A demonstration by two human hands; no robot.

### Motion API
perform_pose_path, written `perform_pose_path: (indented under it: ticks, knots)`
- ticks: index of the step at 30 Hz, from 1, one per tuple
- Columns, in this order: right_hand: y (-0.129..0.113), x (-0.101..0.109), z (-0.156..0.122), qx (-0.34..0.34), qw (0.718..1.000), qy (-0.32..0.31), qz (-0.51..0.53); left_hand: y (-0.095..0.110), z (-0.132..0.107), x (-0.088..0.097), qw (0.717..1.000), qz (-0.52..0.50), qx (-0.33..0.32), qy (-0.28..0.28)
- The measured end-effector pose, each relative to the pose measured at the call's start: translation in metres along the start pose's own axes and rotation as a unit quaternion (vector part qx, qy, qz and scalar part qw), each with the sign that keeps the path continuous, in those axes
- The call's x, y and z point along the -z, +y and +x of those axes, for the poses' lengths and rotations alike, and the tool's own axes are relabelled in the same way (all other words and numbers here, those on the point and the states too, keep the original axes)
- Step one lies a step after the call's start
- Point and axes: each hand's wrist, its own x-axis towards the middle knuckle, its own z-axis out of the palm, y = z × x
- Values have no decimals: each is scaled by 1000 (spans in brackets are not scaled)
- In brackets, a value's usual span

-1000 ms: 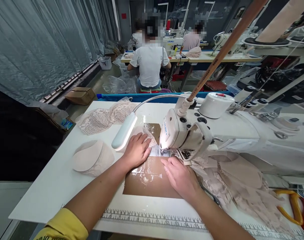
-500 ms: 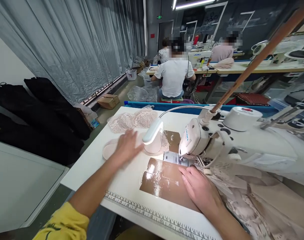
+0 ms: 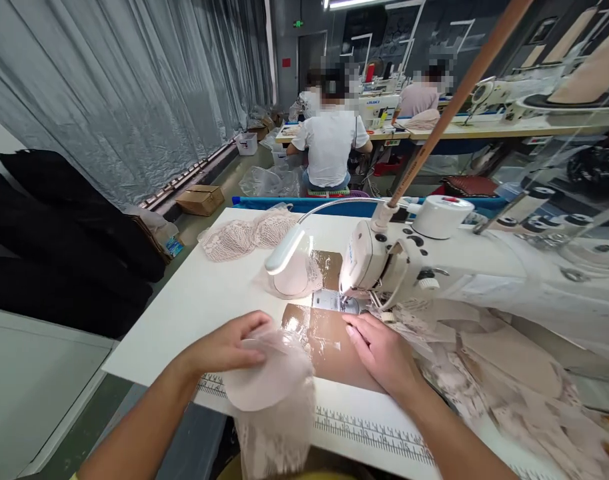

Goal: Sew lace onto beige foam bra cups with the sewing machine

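My left hand is closed on a pale pink bra cup with sheer lace, which hangs down past the table's front edge. My right hand rests on the brown taped sheet just in front of the sewing machine. Its fingers are curled together, and whatever may be between them is hidden. Another cup piece with lace lies under the lamp, left of the needle plate. Farther back on the table lies a lace bra piece.
A lamp on a bendy neck reaches over the table. Beige lace pieces are heaped to the right of my right hand. A ruler strip runs along the front edge. Co-workers, one in a white shirt, sit at machines beyond.
My left hand has picked up the cup from the table's left side and brought it to the front edge. The right hand's fingers are more curled. The view has turned right.
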Motion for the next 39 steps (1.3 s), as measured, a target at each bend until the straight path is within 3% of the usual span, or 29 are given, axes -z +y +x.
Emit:
perform_pose_path:
  ticks: [2, 5, 8, 11, 14, 21, 27, 33, 39]
  knots:
    - [-3, 6, -1, -3, 997, 18, 70, 8, 32, -19, 994, 91, -52, -34]
    - [-5, 11, -3, 51, 993, -8, 109, 7, 78, -39, 972, 206, -114, -5]
    - [-5, 9, -4, 105, 990, -72, 62, 2, 111, -45, 953, 260, -152, 32]
    - [-5, 5, -5, 110, 989, -96, 12, 1, 128, -41, 933, 310, -155, 97]
    - [-5, 2, -5, 106, 991, -86, -13, 3, 134, -38, 926, 326, -152, 116]
    - [-3, 2, -3, 37, 994, -58, -88, 8, 143, -50, 905, 374, -186, 80]
    - [-3, -4, -2, 23, 989, -63, -131, 15, 139, -41, 865, 429, -192, 175]
    - [-5, -5, -2, 5, 987, -67, -145, 14, 114, -60, 793, 542, -272, 51]
    - [-7, -1, 0, -17, 988, -66, -140, -4, 119, -65, 773, 577, -258, 53]
